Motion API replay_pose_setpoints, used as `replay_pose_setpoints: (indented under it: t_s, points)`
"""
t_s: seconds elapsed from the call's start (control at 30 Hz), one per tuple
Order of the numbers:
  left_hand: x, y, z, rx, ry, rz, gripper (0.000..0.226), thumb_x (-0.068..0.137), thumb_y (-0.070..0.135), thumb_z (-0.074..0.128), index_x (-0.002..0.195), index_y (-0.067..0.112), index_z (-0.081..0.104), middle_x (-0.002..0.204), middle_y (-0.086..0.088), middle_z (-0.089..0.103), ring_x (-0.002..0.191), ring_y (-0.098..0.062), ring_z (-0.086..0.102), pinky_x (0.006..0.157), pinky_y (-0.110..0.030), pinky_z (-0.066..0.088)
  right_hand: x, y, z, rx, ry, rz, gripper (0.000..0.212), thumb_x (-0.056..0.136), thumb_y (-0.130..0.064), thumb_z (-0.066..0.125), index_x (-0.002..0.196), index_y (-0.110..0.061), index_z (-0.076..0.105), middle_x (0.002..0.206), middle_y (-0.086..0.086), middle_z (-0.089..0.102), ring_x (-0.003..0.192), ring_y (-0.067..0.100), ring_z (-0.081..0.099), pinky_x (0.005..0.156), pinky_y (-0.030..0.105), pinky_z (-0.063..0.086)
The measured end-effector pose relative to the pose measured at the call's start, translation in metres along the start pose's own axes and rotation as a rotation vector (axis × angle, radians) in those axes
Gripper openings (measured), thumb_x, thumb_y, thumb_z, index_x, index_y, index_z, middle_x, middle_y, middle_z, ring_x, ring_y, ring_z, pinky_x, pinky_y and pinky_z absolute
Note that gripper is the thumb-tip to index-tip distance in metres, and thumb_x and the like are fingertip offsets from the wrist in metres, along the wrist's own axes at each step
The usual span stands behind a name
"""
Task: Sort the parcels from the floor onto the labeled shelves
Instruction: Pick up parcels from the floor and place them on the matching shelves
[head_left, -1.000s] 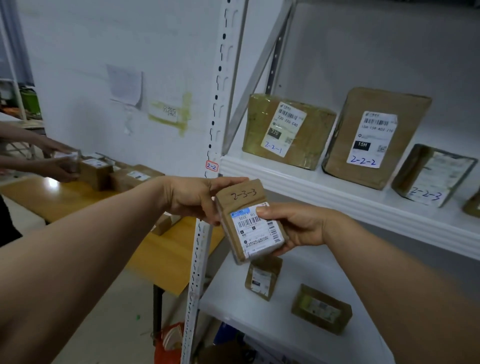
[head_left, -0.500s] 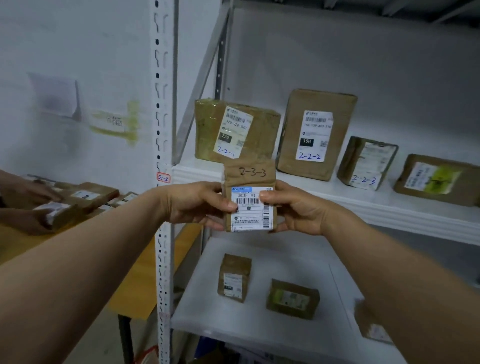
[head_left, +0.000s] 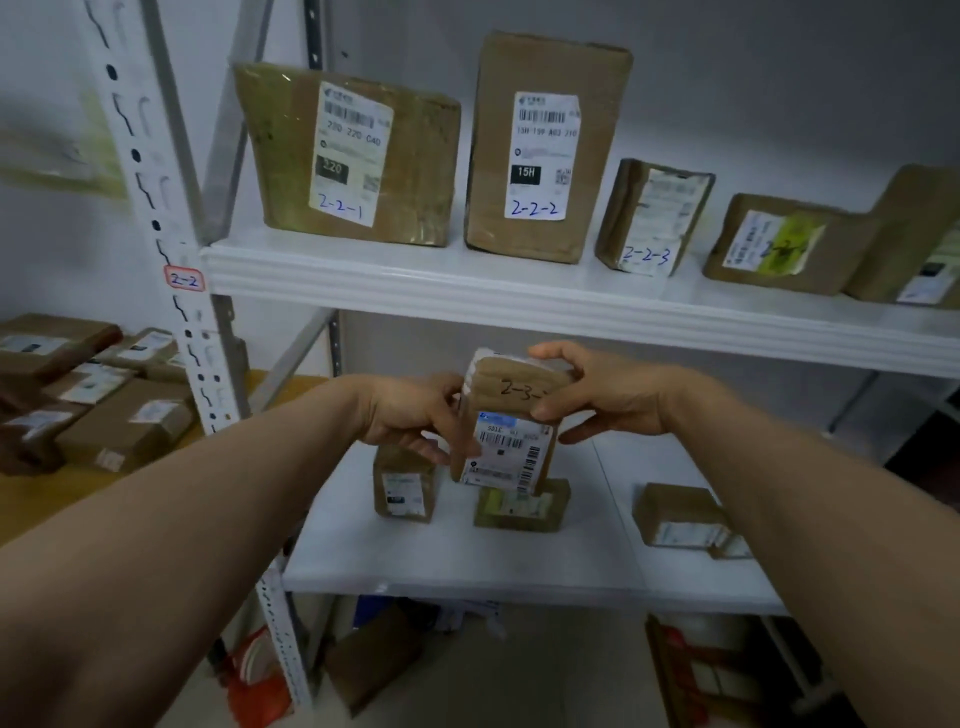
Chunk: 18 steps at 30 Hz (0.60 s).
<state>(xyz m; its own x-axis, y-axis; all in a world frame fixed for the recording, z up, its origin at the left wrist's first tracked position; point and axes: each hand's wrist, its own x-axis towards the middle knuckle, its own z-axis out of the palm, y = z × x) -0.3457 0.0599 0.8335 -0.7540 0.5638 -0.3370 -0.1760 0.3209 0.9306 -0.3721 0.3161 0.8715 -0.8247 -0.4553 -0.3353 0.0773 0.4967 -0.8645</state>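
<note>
in front of the lower shelf (head_left: 467, 561), under the upper shelf (head_left: 519, 301): both hands hold one parcel (head_left: 511, 415) in the air, label side toward the camera. left hand (head_left: 410, 415) has its fingers curled round the parcel's left edge. right hand (head_left: 597, 397) pinches the top right corner, fingers over the top, thumb on the front. the handwritten mark reads "2-3-", last digit covered by the right thumb.

the post carries a red tag (head_left: 184, 280) "2-2" at the upper shelf level. boxes up there are marked 2-2-1 (head_left: 353, 156), 2-2-2 (head_left: 545, 150) and 2-2-3 (head_left: 652, 218). my read: the level below is 2-3, so the parcel is at the right height. step in hand = final placement, not searching.

lower shelf already has:
- an upright box (head_left: 404, 486) just left of the parcel
- a flat box (head_left: 521, 504) right under its bottom edge, can't tell if they touch
- a third box (head_left: 680, 517) well to the right

more parcels sit on the table (head_left: 31, 499) at far left.

next move, as i see it: shift right into the bare gap between flat box and third box. lower until the bottom sits on the board, label facing out, then release both hands. watch the upright box by the left knuckles, it looks easy to tip.
</note>
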Motion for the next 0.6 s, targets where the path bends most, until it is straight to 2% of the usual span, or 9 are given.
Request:
replay_pose_setpoints:
  t_s: [0.1,0.17,0.3,0.37,0.47,0.6]
  points:
    - [0.034,-0.016,0.015,-0.014,0.047,-0.055,0.067,0.076,-0.013,0.072,0.13,0.021,0.049,0.119,-0.007,0.066,0.111,-0.031,0.067,0.093,-0.048,0.056,0.009,0.031,-0.009,-0.089,-0.006,0.075,0.072,0.071,-0.011,0.088,0.127,-0.039,0.053,0.119,0.003,0.066,0.104,0.021,0.07,0.086,0.045,0.061]
    - [0.06,-0.026,0.025,-0.007,0.094,-0.106,0.075,0.075,-0.013,0.073,0.132,0.026,0.044,0.119,-0.004,0.064,0.113,-0.03,0.064,0.097,-0.051,0.053,0.015,0.054,-0.018,-0.091,0.004,0.126,0.069,0.071,-0.012,0.089,0.124,-0.038,0.053,0.12,0.004,0.065,0.104,0.022,0.07,0.084,0.042,0.062]
    - [0.122,-0.036,0.048,0.084,0.183,-0.18,0.071,0.075,-0.006,0.076,0.13,0.025,0.044,0.121,0.003,0.063,0.11,-0.022,0.063,0.093,-0.044,0.057,0.029,0.103,-0.045,-0.083,0.041,0.197,0.074,0.071,-0.008,0.089,0.128,-0.031,0.048,0.118,0.005,0.064,0.101,0.021,0.07,0.081,0.039,0.062]
    - [0.159,-0.038,0.065,0.168,0.208,-0.216,0.069,0.077,-0.001,0.075,0.131,0.025,0.042,0.129,-0.002,0.059,0.11,-0.023,0.061,0.09,-0.042,0.058,0.037,0.129,-0.063,-0.093,0.079,0.216,0.074,0.069,-0.007,0.09,0.125,-0.03,0.047,0.117,0.004,0.062,0.1,0.02,0.069,0.081,0.038,0.062]
    - [0.215,-0.038,0.091,0.218,0.203,-0.259,0.076,0.084,-0.001,0.069,0.146,0.023,0.031,0.136,-0.012,0.05,0.114,-0.03,0.058,0.09,-0.045,0.057,0.048,0.167,-0.091,-0.167,0.123,0.251,0.079,0.066,-0.008,0.091,0.126,-0.028,0.044,0.12,0.006,0.058,0.107,0.022,0.064,0.088,0.044,0.06]
    - [0.279,-0.035,0.115,0.205,0.186,-0.221,0.083,0.088,0.006,0.068,0.155,0.019,0.02,0.144,-0.017,0.042,0.119,-0.031,0.055,0.085,-0.034,0.052,0.059,0.214,-0.131,-0.285,0.142,0.326,0.084,0.069,-0.003,0.088,0.133,-0.021,0.037,0.121,0.008,0.055,0.107,0.023,0.059,0.089,0.044,0.059]
